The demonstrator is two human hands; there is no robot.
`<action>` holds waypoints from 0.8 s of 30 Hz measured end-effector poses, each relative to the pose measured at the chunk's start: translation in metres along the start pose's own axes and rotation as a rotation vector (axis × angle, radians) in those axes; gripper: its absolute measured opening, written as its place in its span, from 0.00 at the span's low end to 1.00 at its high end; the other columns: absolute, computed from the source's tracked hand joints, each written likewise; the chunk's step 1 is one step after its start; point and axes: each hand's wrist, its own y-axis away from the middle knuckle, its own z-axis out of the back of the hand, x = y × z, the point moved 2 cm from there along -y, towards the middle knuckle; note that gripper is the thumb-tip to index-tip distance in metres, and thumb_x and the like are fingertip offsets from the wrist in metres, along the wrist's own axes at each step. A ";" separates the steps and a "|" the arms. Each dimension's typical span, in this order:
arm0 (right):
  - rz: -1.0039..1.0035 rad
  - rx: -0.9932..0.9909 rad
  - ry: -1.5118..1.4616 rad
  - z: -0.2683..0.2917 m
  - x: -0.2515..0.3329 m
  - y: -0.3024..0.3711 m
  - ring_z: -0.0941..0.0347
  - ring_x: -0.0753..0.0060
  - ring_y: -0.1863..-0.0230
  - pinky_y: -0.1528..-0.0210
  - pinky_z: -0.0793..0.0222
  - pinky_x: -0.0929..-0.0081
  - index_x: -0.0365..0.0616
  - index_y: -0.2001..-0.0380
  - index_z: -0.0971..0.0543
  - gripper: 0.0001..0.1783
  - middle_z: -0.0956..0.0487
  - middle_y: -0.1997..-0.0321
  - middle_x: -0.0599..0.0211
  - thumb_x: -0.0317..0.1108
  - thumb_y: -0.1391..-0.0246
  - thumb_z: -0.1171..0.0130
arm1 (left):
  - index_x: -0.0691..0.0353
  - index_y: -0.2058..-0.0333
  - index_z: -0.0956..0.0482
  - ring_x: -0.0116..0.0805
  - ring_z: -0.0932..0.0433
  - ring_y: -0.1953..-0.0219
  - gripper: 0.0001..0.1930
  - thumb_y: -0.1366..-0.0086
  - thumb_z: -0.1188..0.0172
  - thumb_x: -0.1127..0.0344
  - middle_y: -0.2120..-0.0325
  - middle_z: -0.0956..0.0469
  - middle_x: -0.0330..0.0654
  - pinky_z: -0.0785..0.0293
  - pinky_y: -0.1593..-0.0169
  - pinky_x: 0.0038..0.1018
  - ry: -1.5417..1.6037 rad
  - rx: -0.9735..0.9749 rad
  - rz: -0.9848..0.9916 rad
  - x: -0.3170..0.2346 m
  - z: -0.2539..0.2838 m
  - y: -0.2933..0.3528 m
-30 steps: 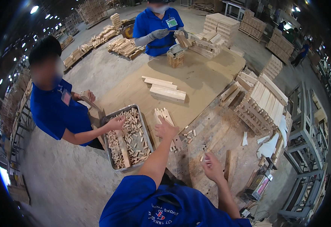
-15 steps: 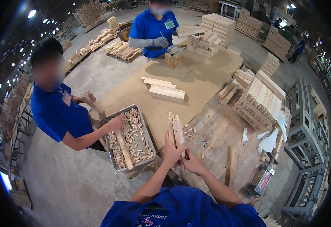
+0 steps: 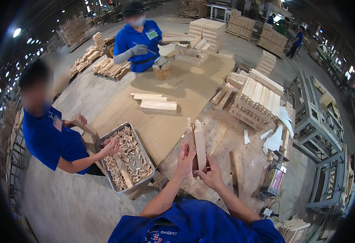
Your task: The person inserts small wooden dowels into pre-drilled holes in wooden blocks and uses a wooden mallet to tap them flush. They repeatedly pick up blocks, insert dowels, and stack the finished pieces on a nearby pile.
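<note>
Upright between my hands stands a small bundle of pale wooden blocks [image 3: 200,148], with short dowel pegs [image 3: 196,124] sticking out at its upper end. My left hand [image 3: 185,161] is closed around the left side of the bundle. Lower down, my right hand [image 3: 211,175] grips its right side near the bottom end, thumb toward the block. Fingers behind the wood are hidden. Both hands are over the near edge of the worktable. To the left is a grey metal tray [image 3: 143,150] with many loose wooden dowels [image 3: 133,156] and a wooden strip in it.
A co-worker's hand [image 3: 111,146] reaches over the tray. Another person [image 3: 139,44] works across the table with a thin tool. Wooden blocks [image 3: 158,106] lie on the brown board [image 3: 120,111]. At right are stacked slotted pieces [image 3: 254,101] and a metal device [image 3: 273,180].
My view has swung right, so the surroundings appear further left. The bundle now stands straighter, and my hands have shifted on it, the right one spreading around its lower end.
</note>
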 end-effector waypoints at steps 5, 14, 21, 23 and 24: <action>0.078 -0.099 0.221 0.014 0.002 0.002 0.15 0.66 0.57 0.56 0.17 0.65 0.43 0.28 0.34 0.52 0.19 0.48 0.57 0.34 0.54 0.16 | 0.59 0.37 0.31 0.32 0.20 0.46 0.17 0.18 0.45 0.60 0.47 0.21 0.41 0.20 0.43 0.34 0.029 0.116 0.084 -0.005 -0.021 0.004; 0.012 -0.106 0.032 0.021 -0.005 0.006 0.19 0.55 0.53 0.51 0.20 0.59 0.47 0.29 0.32 0.54 0.18 0.49 0.55 0.41 0.58 0.14 | 0.59 0.38 0.29 0.28 0.18 0.51 0.21 0.24 0.36 0.59 0.50 0.19 0.39 0.17 0.47 0.31 0.026 0.208 0.056 -0.012 -0.036 0.008; 0.094 -0.176 0.223 0.025 0.003 0.012 0.19 0.53 0.56 0.52 0.21 0.58 0.45 0.28 0.33 0.55 0.17 0.52 0.53 0.40 0.58 0.14 | 0.60 0.36 0.30 0.30 0.17 0.50 0.26 0.27 0.31 0.59 0.50 0.17 0.41 0.17 0.46 0.31 -0.035 0.272 0.085 -0.012 -0.037 0.008; 0.146 -0.186 0.252 0.028 0.005 0.014 0.20 0.51 0.55 0.51 0.22 0.58 0.45 0.27 0.33 0.56 0.17 0.51 0.53 0.40 0.59 0.14 | 0.61 0.37 0.28 0.30 0.16 0.50 0.26 0.28 0.30 0.61 0.50 0.17 0.41 0.17 0.46 0.32 -0.093 0.314 0.110 -0.009 -0.035 0.005; 0.149 -0.182 0.295 0.030 0.002 0.017 0.20 0.50 0.54 0.50 0.22 0.56 0.45 0.27 0.33 0.56 0.17 0.50 0.52 0.40 0.58 0.14 | 0.61 0.38 0.27 0.30 0.16 0.49 0.25 0.28 0.29 0.62 0.50 0.16 0.41 0.17 0.46 0.32 -0.149 0.351 0.136 -0.010 -0.035 0.005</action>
